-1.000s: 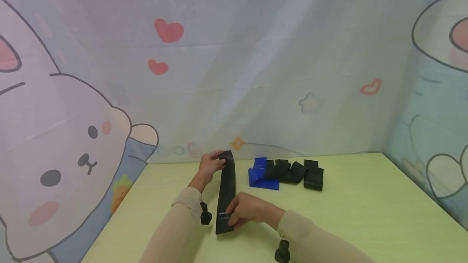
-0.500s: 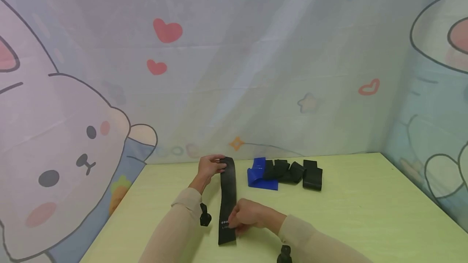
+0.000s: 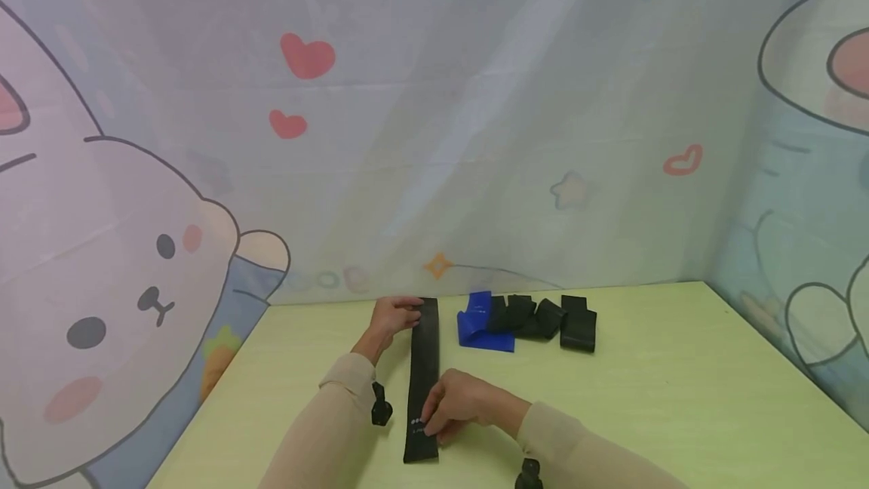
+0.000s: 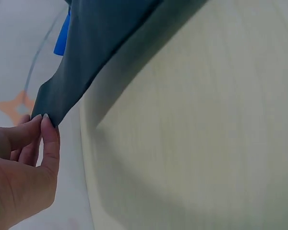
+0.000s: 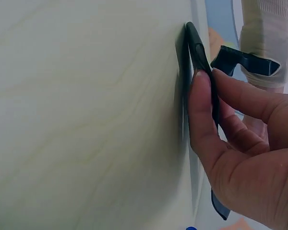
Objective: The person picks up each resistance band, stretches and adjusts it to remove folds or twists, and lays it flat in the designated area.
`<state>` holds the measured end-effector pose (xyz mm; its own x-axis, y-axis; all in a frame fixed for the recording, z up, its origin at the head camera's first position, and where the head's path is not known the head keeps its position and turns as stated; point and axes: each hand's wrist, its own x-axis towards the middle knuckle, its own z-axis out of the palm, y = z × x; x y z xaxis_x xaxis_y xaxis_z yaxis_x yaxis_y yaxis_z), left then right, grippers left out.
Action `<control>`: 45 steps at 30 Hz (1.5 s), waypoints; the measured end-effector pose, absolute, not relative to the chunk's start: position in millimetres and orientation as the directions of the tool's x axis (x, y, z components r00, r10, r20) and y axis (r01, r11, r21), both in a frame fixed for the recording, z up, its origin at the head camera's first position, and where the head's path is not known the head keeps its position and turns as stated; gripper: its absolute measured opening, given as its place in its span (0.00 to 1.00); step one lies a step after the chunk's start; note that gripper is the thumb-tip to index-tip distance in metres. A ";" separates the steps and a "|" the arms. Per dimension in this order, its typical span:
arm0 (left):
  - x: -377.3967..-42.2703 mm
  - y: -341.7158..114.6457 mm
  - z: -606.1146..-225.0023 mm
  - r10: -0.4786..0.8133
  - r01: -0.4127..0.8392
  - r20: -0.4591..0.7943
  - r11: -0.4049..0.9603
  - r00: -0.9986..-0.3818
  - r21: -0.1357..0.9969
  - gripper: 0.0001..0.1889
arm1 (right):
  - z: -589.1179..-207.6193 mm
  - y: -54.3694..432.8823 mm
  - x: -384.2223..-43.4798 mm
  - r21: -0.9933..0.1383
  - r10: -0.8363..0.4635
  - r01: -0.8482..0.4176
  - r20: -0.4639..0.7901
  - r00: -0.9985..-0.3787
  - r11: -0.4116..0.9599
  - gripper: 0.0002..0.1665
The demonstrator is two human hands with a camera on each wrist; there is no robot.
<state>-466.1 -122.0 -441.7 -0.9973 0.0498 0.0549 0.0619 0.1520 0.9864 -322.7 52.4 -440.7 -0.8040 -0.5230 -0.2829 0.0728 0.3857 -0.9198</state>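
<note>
A long black resistance band (image 3: pixel 424 361) stretches away from me over the table, with small white print near its close end. My left hand (image 3: pixel 394 315) pinches the far end by its left edge; in the left wrist view, thumb and finger hold a corner of the band (image 4: pixel 98 43), which is raised off the table there. Close to the printed end, my right hand (image 3: pixel 465 398) pinches the right edge. In the right wrist view the band (image 5: pixel 196 45) is seen edge-on between the thumb and fingers of that hand (image 5: pixel 240 143).
Right of the held band, a folded blue band (image 3: pixel 485 339) lies by the table's back edge. Beside it are several folded black bands (image 3: pixel 523 314), the rightmost black band (image 3: pixel 578 332) slightly apart. A patterned cloth backdrop (image 3: pixel 475 134) rises behind the pale yellow table (image 3: pixel 652 391).
Both hands have drawn the black band a little toward me. Its far end has come lower and the band lies straighter. The hands keep their pinch on it.
</note>
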 end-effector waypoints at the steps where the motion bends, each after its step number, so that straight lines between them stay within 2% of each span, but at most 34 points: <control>1: -466.3 -121.5 -442.5 0.049 0.057 0.050 0.153 -0.998 0.987 0.14 | -440.9 52.9 -322.8 -0.919 -0.526 0.073 -0.286 -0.801 0.388 0.06; 8: -465.9 -117.3 -446.6 0.020 0.048 0.045 0.132 -0.999 0.990 0.14 | -444.0 55.3 -325.2 -0.921 -0.546 0.099 -0.306 -0.780 0.376 0.09; 19: -463.1 -115.0 -450.6 -0.008 0.039 0.041 0.164 -0.999 0.986 0.15 | -444.7 56.7 -328.5 -0.933 -0.561 0.205 -0.344 -0.753 0.297 0.08; 23: -464.1 -114.1 -455.8 -0.001 0.046 0.047 0.218 -0.999 0.975 0.15 | -443.5 56.3 -327.1 -0.928 -0.566 0.188 -0.348 -0.748 0.322 0.08; 28: -464.8 -110.6 -458.1 0.077 0.056 0.034 0.309 -0.996 0.949 0.16 | -442.6 56.8 -326.0 -0.918 -0.566 0.172 -0.360 -0.741 0.358 0.07; 39: -464.7 -110.7 -454.2 0.154 0.012 -0.045 0.354 -0.987 0.935 0.18 | -446.8 56.4 -326.8 -0.899 -0.570 0.187 -0.400 -0.718 0.396 0.05; 45: -465.4 -110.0 -453.9 0.163 0.023 -0.044 0.386 -0.986 0.922 0.18 | -445.3 55.6 -323.6 -0.899 -0.580 0.076 -0.341 -0.740 0.432 0.04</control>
